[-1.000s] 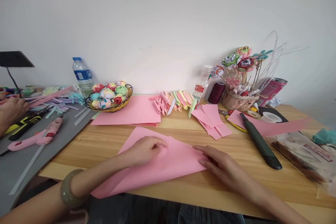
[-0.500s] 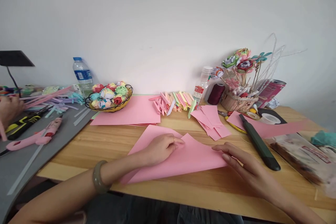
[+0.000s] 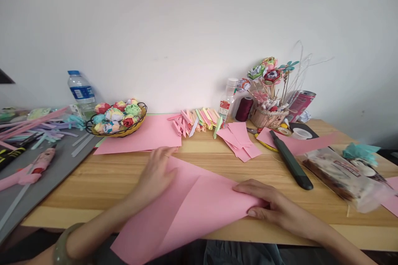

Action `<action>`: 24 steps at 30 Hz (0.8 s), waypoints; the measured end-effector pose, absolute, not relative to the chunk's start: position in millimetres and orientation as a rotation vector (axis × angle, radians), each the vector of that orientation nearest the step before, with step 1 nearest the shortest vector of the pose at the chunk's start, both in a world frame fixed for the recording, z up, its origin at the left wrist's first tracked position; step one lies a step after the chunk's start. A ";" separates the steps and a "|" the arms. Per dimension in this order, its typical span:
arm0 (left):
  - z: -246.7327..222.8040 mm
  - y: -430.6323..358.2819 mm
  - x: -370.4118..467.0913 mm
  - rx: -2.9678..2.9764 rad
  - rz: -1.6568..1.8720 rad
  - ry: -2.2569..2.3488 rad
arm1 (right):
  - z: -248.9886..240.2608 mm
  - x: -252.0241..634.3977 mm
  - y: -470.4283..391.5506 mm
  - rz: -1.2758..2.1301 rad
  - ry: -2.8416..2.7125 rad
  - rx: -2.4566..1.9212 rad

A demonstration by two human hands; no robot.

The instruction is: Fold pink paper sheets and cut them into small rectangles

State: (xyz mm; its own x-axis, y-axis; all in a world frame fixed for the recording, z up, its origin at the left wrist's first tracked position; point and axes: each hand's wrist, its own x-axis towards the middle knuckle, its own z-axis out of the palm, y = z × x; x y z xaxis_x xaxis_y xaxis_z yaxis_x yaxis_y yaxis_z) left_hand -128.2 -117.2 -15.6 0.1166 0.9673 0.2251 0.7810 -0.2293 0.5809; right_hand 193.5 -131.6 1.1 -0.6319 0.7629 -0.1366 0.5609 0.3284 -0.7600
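Note:
A large pink sheet [image 3: 199, 211], folded over on itself with an open flap, lies at the front of the wooden table, its lower left corner over the edge. My left hand [image 3: 157, 174] rests along the sheet's upper left edge, fingers apart and slightly blurred. At the sheet's right end my right hand [image 3: 267, 203] pinches the paper between thumb and fingers. Behind the left hand is a stack of pink paper [image 3: 155, 132].
A basket of paper flowers [image 3: 124, 130], folded paper strips [image 3: 195, 122] and small pink pieces [image 3: 239, 140] lie behind. A dark green cutter [image 3: 292, 161] and a plastic packet [image 3: 338, 174] are right; a pink glue gun [image 3: 34, 169] is left on a grey mat [image 3: 62, 169].
The pink sheet has turned, its left end coming toward the table's front edge. My left hand has moved left and back, its fingers spreading. The view has shifted right, and the other person's hand is out of view.

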 end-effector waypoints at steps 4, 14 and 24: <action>-18.2 -115.5 -151.7 1.834 0.704 1.856 | 2.0 192.4 -131.7 1.213 -2.341 -1.146; 10.1 -123.7 -132.6 1.169 0.704 1.527 | 3.3 191.2 -133.3 1.164 -2.365 -1.118; 19.3 -82.1 -128.3 2.196 0.986 1.749 | -4.2 171.0 -118.0 0.771 -2.513 -1.129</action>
